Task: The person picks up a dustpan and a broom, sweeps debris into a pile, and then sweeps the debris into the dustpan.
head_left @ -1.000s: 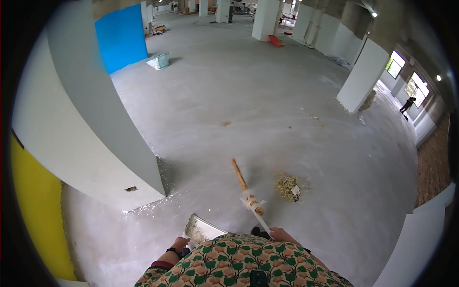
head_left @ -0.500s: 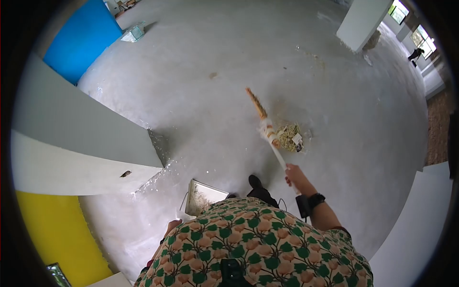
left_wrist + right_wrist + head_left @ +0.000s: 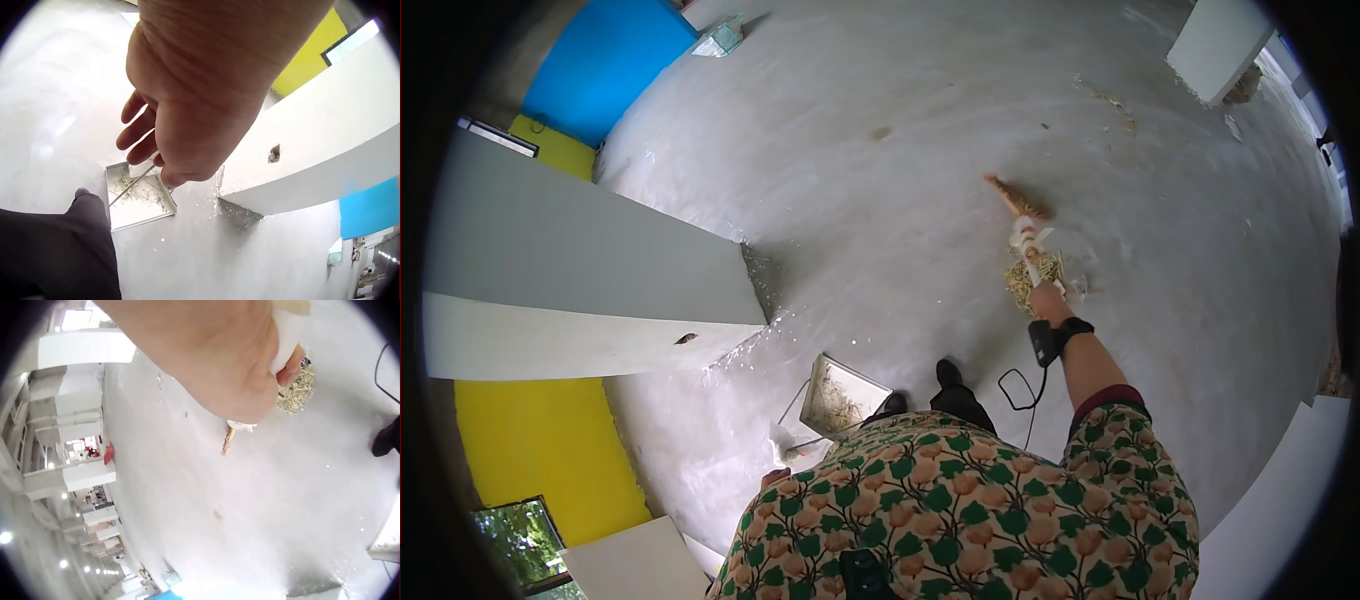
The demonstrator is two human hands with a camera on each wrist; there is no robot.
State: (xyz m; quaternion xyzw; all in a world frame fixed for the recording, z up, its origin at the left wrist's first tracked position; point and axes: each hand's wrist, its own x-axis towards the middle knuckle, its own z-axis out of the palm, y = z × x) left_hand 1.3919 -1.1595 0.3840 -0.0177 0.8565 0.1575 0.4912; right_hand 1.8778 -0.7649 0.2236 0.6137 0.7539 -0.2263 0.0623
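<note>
Yellow wall (image 3: 550, 440) at far left, well apart from your left fingers. White pillar (image 3: 600, 240) ahead and to the left of those fingers, white flecks on the floor along its foot.

Your left hand (image 3: 190, 128): fingers bent, slight gaps between them, curled at the upper end of the dustpan's thin handle (image 3: 132, 185); thumb position cannot be told. White plastic (image 3: 785, 436) just beside these fingers. The dustpan (image 3: 140, 215) lies below and to the right of your left fingers, its pan apart from them, straw scraps (image 3: 144, 190) scattered inside. Whether the pan rests fully on the floor: cannot tell.

Black shoes (image 3: 948, 374) next, between your left and right fingers, one near the dustpan's edge, the other a little further forward. Loop of black cable (image 3: 1018, 408) nearer your body than the right fingers, below the black box (image 3: 1042, 343) at your right wrist.

Broom (image 3: 1028, 232) runs forward from your right fingers, bristles at the far end, angled leftward. Straw pile (image 3: 1017, 290) just beyond and beside the same fingers, the broom's handle crossing over it. Your right hand (image 3: 1050, 303): fingers wrapped round the white broom handle (image 3: 287, 344), closed against it; part of the grip is hidden by the palm.
</note>
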